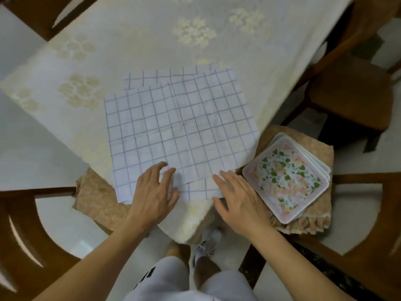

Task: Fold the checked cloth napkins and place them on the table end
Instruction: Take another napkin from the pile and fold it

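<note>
Table: a table (152,40) draped in a pale cream cloth with faint flower clusters fills most of the view, its near corner pointing toward the person; white floor shows around it.
Chairs: dark wooden chairs (351,101) stand along the table's sides, two at the near corner with tan seat cushions.
Top napkin: a white checked napkin (178,135) with thin blue-grey lines lies spread flat at the table's near corner, its lower edge close to the table edge.
Under napkin: a second checked napkin (152,80) lies beneath it, showing as a strip past the far edge and again as a strip at the near edge (whether more lie in between cannot be told).
Left hand: the left hand (155,192) rests palm down on the near edge of the napkins, fingers spread and slightly curled, gripping nothing.
Right hand: the right hand (236,196) lies flat at the near right corner of the napkins, fingers extended and apart, holding nothing.
Trays: a small stack of flowered rectangular trays (286,178) sits on the cushion of the chair right of the table corner, off the table.
</note>
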Available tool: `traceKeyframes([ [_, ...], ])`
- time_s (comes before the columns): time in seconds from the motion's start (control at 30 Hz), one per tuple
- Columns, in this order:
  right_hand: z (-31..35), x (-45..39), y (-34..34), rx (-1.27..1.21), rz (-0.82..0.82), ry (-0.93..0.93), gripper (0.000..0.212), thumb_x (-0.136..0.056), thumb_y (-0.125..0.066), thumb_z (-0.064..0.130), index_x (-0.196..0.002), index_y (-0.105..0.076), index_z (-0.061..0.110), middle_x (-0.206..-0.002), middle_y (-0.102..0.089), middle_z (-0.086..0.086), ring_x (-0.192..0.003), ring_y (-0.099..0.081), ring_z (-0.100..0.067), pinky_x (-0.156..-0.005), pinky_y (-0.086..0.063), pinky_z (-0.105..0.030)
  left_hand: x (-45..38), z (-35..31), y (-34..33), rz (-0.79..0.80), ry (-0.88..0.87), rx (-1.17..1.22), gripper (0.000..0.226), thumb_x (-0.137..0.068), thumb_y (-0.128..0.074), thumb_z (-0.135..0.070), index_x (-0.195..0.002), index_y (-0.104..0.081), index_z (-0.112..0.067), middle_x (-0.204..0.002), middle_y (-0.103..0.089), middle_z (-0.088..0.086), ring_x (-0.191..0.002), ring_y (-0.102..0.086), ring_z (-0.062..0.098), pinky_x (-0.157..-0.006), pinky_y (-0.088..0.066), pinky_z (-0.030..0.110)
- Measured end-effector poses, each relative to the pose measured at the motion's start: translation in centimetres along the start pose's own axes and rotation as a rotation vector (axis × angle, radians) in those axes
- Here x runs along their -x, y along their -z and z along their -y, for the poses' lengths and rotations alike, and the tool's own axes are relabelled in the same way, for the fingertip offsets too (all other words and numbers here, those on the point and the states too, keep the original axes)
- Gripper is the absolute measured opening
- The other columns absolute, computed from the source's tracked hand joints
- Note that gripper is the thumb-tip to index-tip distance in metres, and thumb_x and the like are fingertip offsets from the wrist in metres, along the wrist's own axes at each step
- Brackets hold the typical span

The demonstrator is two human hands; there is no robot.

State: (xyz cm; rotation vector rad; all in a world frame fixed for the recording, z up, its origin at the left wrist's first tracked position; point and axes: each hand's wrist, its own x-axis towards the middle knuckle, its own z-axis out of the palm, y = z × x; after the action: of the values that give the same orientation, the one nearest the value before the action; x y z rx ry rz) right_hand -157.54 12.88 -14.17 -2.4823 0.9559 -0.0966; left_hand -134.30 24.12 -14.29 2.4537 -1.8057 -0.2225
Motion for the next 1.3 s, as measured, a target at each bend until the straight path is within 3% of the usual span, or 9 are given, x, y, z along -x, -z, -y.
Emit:
traceKeyframes([
  [0.13, -1.1, -3.8, -1.2, 0.129, -0.021, 0.161, 0.057, -0.1, -0.04, 0.044, -0.148, -0.045, 0.016, -0.152, -0.046, -0.009, -0.144, -0.037, -0.027, -0.118, -0.034, -0.044, -0.9, 1.2, -2.2, 0.036, -0.1, -0.021, 0.072, -0.095, -0.043, -0.052, -0.153, -0.033, -0.01, -0.161, -0.028, 0.014, -0.147, -0.027, 0.027, -0.117, -0.027, 0.047],
  [0.23, -1.9, -6.5, -2.0, 0.218, -0.036, 0.301, 0.057, -0.099, -0.042, 0.045, -0.147, -0.047, 0.014, -0.152, -0.045, -0.009, -0.145, -0.037, -0.028, -0.117, -0.035, -0.046, -0.9, 1.5, -3.6, 0.068, -0.139, -0.04, 0.074, -0.098, -0.038, -0.054, -0.157, -0.023, -0.012, -0.165, -0.015, 0.007, -0.153, -0.014, 0.021, -0.121, -0.019, 0.047],
  [0.4, -2.2, -9.6, -2.8, 0.331, 0.052, 0.452, 0.066, -0.095, -0.038, 0.055, -0.15, -0.04, 0.019, -0.156, -0.041, -0.006, -0.147, -0.028, -0.026, -0.119, -0.021, -0.044, -1.0, 1.8, -4.0, 0.078, -0.138, -0.046, 0.074, -0.097, -0.04, -0.056, -0.155, -0.028, -0.012, -0.164, -0.02, 0.006, -0.152, -0.017, 0.019, -0.121, -0.023, 0.047],
  [0.53, -2.9, -10.6, -3.3, 0.356, 0.128, 0.554, 0.068, -0.097, -0.037, 0.059, -0.154, -0.036, 0.022, -0.161, -0.032, -0.003, -0.151, -0.025, -0.027, -0.119, -0.023, -0.048, -0.8, 1.9, -4.2, 0.054, -0.139, -0.058, 0.07, -0.1, -0.037, -0.057, -0.154, -0.033, -0.013, -0.162, -0.025, 0.005, -0.15, -0.022, 0.019, -0.121, -0.022, 0.046],
  [0.8, -3.4, -10.8, -3.4, 0.353, 0.037, 0.655, 0.057, -0.101, -0.045, 0.056, -0.146, -0.051, 0.021, -0.154, -0.045, -0.007, -0.144, -0.039, -0.032, -0.111, -0.037, -0.054, -1.3, 2.6, -3.8, -0.066, -0.222, -0.017, 0.048, -0.103, -0.048, -0.04, -0.142, -0.053, -0.013, -0.153, -0.044, 0.006, -0.141, -0.043, 0.022, -0.109, -0.04, 0.046],
  [1.1, -2.8, -10.5, -3.5, 0.333, -0.007, 0.645, 0.044, -0.102, -0.048, 0.034, -0.143, -0.055, 0.02, -0.15, -0.05, -0.007, -0.14, -0.044, -0.035, -0.11, -0.039, -0.055, -1.3, 3.7, -3.2, -0.018, -0.291, 0.028, 0.045, -0.1, -0.047, -0.03, -0.14, -0.055, -0.01, -0.151, -0.047, 0.008, -0.141, -0.042, 0.025, -0.107, -0.042, 0.048],
  [1.3, -1.7, -10.2, -2.6, 0.238, -0.034, 0.579, 0.044, -0.098, -0.05, 0.024, -0.142, -0.055, 0.017, -0.147, -0.054, -0.008, -0.135, -0.05, -0.034, -0.105, -0.046, -0.051, -0.8, 4.5, -3.0, 0.013, -0.26, 0.017, 0.054, -0.097, -0.046, -0.028, -0.149, -0.043, -0.012, -0.157, -0.038, 0.007, -0.146, -0.033, 0.025, -0.115, -0.032, 0.049],
])
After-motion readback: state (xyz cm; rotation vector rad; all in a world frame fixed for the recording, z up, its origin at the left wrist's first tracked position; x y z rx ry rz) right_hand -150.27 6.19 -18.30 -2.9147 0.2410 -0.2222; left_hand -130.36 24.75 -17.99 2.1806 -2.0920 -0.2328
